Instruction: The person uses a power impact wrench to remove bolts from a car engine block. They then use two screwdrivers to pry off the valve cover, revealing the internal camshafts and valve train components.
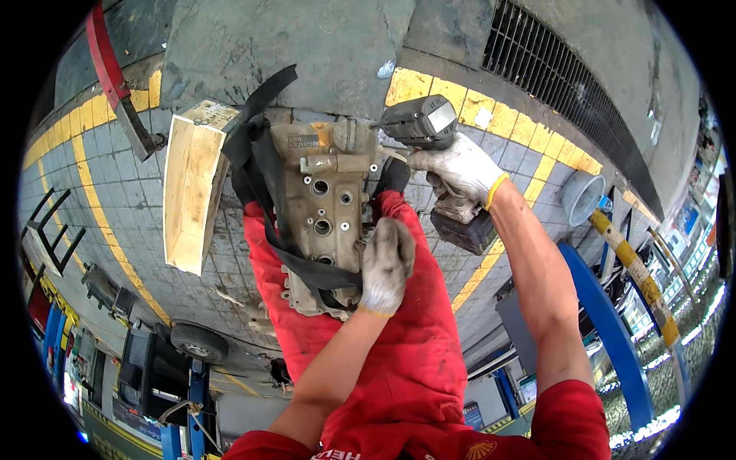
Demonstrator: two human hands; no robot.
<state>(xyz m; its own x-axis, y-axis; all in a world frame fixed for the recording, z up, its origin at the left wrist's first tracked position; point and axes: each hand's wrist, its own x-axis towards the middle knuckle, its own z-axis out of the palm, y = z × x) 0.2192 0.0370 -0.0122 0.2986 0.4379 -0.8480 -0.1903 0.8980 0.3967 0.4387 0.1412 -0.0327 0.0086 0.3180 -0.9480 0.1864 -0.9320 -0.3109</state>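
A grimy metal engine with round holes in its top cover stands in front of me, between my red-trousered legs. A wide black strap lies over its left side and crosses its near end. My right hand, in a whitish work glove, grips a black cordless power driver at the engine's far right corner; its tip points left, toward the cover. My left hand, in a dirty glove, is closed beside the engine's right edge. Whatever its curled fingers hold, if anything, is hidden.
A wooden box stands left of the engine. Behind it rises a red and grey metal arm. A grey bucket and a yellow-and-white striped pole are at right. A floor grate lies far right; a tyre at near left.
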